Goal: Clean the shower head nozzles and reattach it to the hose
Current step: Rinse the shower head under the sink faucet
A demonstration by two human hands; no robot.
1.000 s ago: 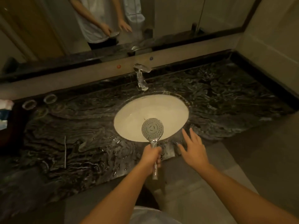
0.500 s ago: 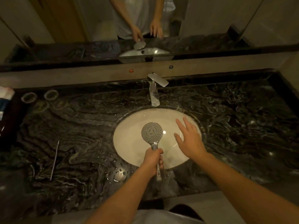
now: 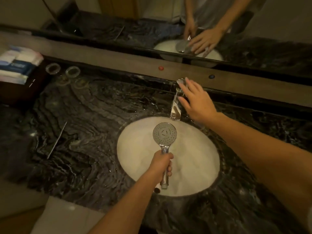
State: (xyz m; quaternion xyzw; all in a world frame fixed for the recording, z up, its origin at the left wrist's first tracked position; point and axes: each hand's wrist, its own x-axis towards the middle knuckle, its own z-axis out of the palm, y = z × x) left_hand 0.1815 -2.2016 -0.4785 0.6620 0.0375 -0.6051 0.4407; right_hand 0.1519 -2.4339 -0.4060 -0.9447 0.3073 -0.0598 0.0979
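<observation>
Gripping the shower head by its chrome handle, the left hand holds it above the sink. Right hand, fingers spread, reaches the faucet behind the sink. Rigid, light, probably slippery wet; the handle suits gripping.

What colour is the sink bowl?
White, set in dark veined stone; the sink bowl shows in the head view.

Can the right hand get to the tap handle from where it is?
Probably yes. The right hand is open, its fingers already at the faucet, with nothing between them. The left hand holds the shower head lower, over the basin, out of the way.
</observation>
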